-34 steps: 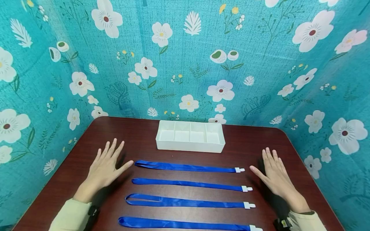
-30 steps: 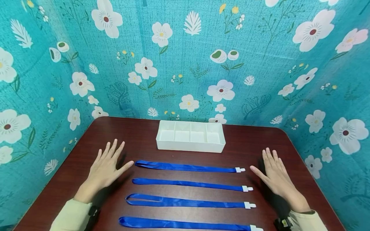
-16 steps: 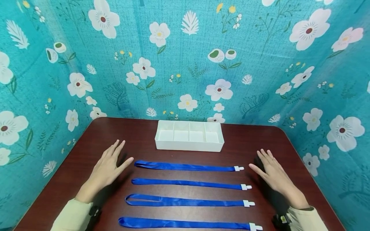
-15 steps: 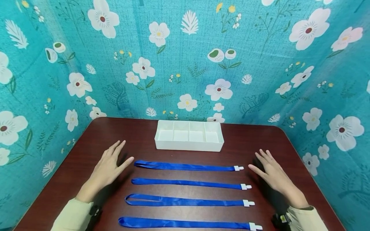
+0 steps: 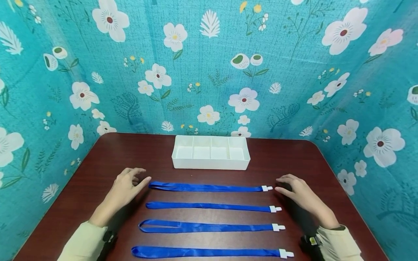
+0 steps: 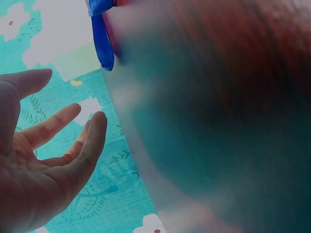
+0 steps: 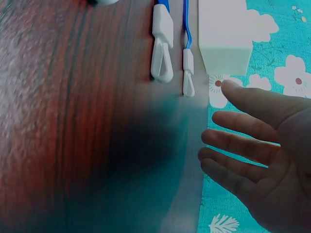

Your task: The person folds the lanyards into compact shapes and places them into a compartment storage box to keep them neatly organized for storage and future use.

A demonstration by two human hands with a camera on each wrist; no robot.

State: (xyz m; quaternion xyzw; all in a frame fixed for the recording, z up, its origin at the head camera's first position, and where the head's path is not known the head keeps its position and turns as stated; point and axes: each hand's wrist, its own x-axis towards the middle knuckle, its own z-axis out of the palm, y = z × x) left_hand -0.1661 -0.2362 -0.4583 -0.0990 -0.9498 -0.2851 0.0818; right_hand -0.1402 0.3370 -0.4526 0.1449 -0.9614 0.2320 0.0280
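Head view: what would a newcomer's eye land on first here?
Four blue lanyards with white clips stand out first, laid in roughly parallel lines across the dark table. Beyond them sits a white four-compartment tray, against a teal flower-printed cloth. The left grip and right grip flank the farthest lanyard, holding nothing.

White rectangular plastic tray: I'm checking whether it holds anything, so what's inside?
Inside the white rectangular plastic tray, three white dividers make four compartments; no object shows in them. Its front wall covers the nearest strip of floor, which cannot be seen.
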